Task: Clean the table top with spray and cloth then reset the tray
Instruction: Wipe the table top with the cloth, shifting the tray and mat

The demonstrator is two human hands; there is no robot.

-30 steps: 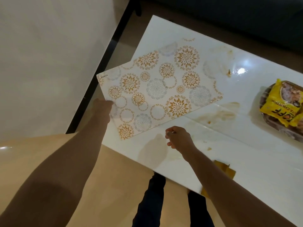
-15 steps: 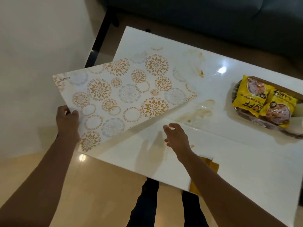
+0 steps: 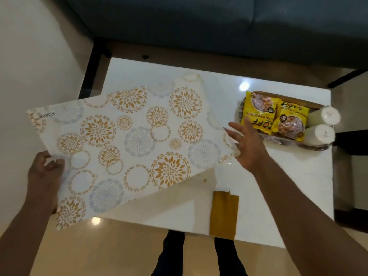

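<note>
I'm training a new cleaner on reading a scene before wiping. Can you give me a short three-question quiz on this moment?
1. True or false: the left hand grips the patterned mat at its edge.
2. What lies in the tray beside the two yellow snack packets? A) two white candles B) a spray bottle C) a cup
3. Fill in: the folded mustard cloth lies at the table's ____ edge, overhanging it.

Key: 1 true; 2 A, the white candles; 3 near. The right hand is open by the mat's right end.
</note>
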